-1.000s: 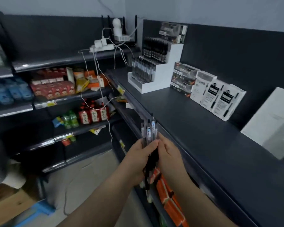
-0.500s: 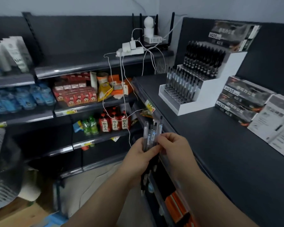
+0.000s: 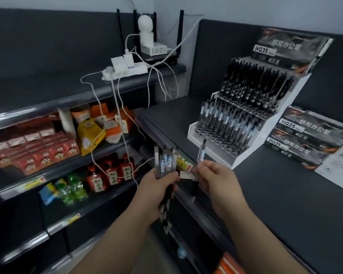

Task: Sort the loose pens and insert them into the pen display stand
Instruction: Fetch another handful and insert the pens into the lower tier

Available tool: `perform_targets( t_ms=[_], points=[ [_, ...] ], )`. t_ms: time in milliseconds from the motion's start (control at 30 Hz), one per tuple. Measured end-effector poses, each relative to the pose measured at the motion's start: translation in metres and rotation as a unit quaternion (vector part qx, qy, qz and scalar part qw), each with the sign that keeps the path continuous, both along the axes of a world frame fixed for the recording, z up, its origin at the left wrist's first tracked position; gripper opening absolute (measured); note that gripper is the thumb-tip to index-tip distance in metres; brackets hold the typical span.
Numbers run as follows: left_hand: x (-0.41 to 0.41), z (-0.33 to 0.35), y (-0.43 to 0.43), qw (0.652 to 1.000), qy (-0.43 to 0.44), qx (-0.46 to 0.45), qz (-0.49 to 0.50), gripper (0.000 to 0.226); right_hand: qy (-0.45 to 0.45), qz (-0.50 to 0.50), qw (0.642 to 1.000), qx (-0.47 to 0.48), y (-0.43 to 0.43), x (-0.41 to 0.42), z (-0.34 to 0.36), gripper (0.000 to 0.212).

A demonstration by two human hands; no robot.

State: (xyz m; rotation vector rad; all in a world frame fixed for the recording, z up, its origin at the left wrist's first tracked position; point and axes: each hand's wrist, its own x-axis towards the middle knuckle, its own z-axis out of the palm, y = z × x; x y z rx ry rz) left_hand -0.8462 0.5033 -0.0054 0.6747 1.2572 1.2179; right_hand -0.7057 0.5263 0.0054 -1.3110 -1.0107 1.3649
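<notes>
Loose pens (image 3: 165,162) are bundled in the L hand (image 3: 156,191). Fingers are wrapped round the barrels approx mid-length, clear labelled ends fan upward, dark ends hang below the palm. One single pen (image 3: 201,153) is apart from the bundle, pinched in the R hand (image 3: 216,180) betw thumb and fingertips. It's roughly upright w/ a slight lean, clear labelled barrel on top, dark end sticking out under the hand. Both hands are in the air just off the front edge of the surface (image 3: 265,204), side by side w/ a small gap betw them. Neither touches it.

The pen display stand (image 3: 273,123) sits on the surface ahead-right of the R hand, near but not touching. It has a white stepped body: back tier packed w/ black pens, mid tier w/ clear-barrel pens, front rows showing open holes. Header card on top reads HQ35.

Just right of the stand are stacked pen boxes (image 3: 307,135) marked HQ35; can't tell if they touch it. White packs (image 3: 337,167) lie further right on the same surface.

Left side has store shelves w/ red cartons (image 3: 34,149), red-label bottles (image 3: 111,177) and green bottles (image 3: 75,192). The top shelf corner holds a power strip (image 3: 127,70) w/ white cables (image 3: 117,107) dangling past the lower shelves, and behind it a router (image 3: 166,60) w/ black antennas.
</notes>
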Motion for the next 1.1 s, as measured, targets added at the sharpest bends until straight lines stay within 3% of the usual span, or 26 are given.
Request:
perform_targets(
  t_ms=[133, 367, 667, 1100],
  points=[
    [-0.001, 0.002, 0.038, 1.000, -0.027, -0.003, -0.015, 0.003, 0.003, -0.044, 0.999, 0.025, 0.025, 0.009, 0.008, 0.010],
    [0.005, 0.012, 0.099, 1.000, -0.018, -0.015, -0.007, 0.020, -0.035, -0.108, 0.989, 0.093, 0.086, 0.032, 0.022, 0.006],
    [-0.007, 0.008, 0.156, 1.000, -0.010, -0.009, -0.012, 0.003, -0.199, -0.169, 0.948, 0.184, 0.129, 0.024, 0.030, 0.007],
    [-0.026, 0.013, 0.217, 0.988, -0.032, 0.016, -0.153, 0.011, -0.423, -0.243, 0.869, 0.086, 0.153, -0.015, 0.012, 0.024]
  ],
)
